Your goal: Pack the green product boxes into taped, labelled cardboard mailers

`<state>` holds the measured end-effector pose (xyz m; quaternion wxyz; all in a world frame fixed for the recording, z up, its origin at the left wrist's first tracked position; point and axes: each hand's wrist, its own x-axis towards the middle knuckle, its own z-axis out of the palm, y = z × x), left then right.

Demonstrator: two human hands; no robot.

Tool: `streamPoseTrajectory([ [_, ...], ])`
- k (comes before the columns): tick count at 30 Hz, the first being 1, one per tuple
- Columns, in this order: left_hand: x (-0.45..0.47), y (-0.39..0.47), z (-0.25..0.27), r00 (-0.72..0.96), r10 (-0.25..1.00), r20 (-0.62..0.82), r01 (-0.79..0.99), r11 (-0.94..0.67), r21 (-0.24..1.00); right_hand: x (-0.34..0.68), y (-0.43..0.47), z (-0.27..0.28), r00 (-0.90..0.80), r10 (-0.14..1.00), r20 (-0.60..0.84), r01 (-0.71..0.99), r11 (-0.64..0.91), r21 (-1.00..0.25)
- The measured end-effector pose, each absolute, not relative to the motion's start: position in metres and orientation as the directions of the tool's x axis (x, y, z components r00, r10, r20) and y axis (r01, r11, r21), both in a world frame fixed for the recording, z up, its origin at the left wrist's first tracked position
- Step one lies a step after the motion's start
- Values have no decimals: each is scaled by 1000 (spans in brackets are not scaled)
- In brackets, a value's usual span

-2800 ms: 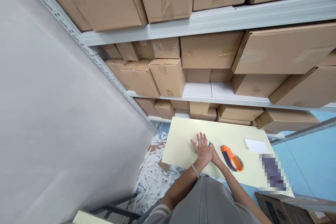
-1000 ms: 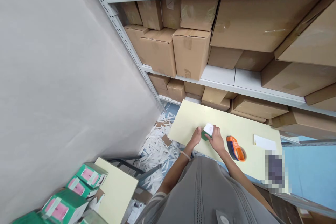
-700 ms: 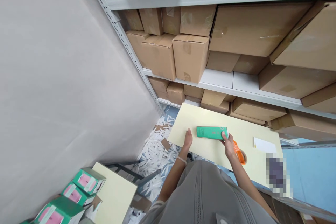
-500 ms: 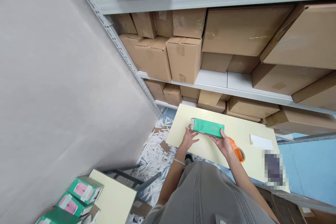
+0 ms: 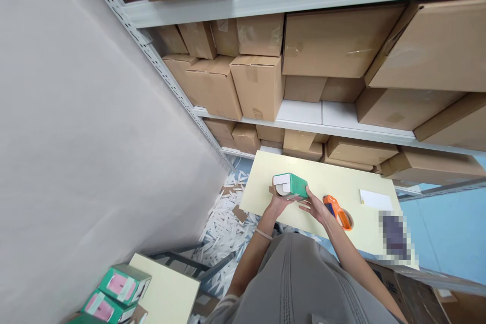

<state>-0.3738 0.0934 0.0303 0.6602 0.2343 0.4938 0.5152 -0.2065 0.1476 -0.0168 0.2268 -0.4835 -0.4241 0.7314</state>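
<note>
the green box (image 5: pixel 298 186) is up in both hands over the left half of the pale table (image 5: pixel 252 190), its left end turned partly toward the wearer. as far as i can judge, the box is folded into shape, but that end looks unfinished: white flaps show there with a pale curved edge among them, part of a flap or of what is inside, i can't say which. closing that end seems to be what is left; the far end is out of my sight. the left hand (image 5: pixel 278 204) is curled under and around the open-looking end, clamped on the box. the right hand (image 5: pixel 314 205) is half open at the other end, thumb up against the box and fingers spread below its lower edge; whether it really grips, i can't tell. the hands are near each other but apart, with the box between them. the orange tape dispenser (image 5: pixel 343 220) lies untouched by the right forearm, and a white card (image 5: pixel 375 199) lies farther right.
</note>
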Motion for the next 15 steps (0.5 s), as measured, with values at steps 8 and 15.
streamPoseTrajectory([
  [8,-364,100,8,-21,832,-554,-576,443,687,-208,137,-45,-336,751,-568,117,-565,-817],
  [15,-368,100,12,115,829,-548,-676,469,568,-201,143,-19,-434,623,-651,-130,-758,-640],
])
